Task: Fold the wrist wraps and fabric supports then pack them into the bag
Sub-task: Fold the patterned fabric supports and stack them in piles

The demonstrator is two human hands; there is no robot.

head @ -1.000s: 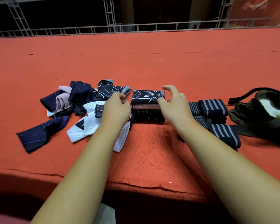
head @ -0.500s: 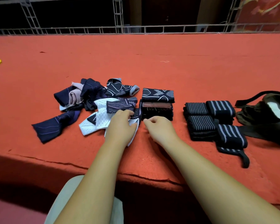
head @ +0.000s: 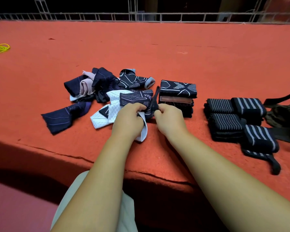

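**Me:** My fingers [head: 138, 108] are curled tight. The left hand [head: 127, 121] and the right hand [head: 170, 119] both pinch one dark support [head: 152, 102], and the cloth stands up thin between them.

**Friend:** How does this piece look?

**Me:** Almost black, a fine knitted mesh, soft and limp, with a pointed corner at the top. It is lifted just in front of the folded stack [head: 177, 96], beside the loose pile [head: 107, 91].

**Friend:** And under your left hand?

**Me:** A white support [head: 115, 106] with a quilted diamond pattern. My palm covers part of it, and whether I grip it too, I cannot tell from here.

**Friend:** And the other things?

**Me:** The pile is navy knit with thin pale lines, one piece dusty pink, all crumpled. The stack is neat and rectangular, with white geometric lines on its top piece. To the right lie the wrist wraps [head: 224, 121], thick black elastic rolls with grey stripes. Just beyond them, at the edge of the view, is the olive bag [head: 285, 114], slack, with a dark strap. Everything rests on rough red carpet [head: 191, 56].
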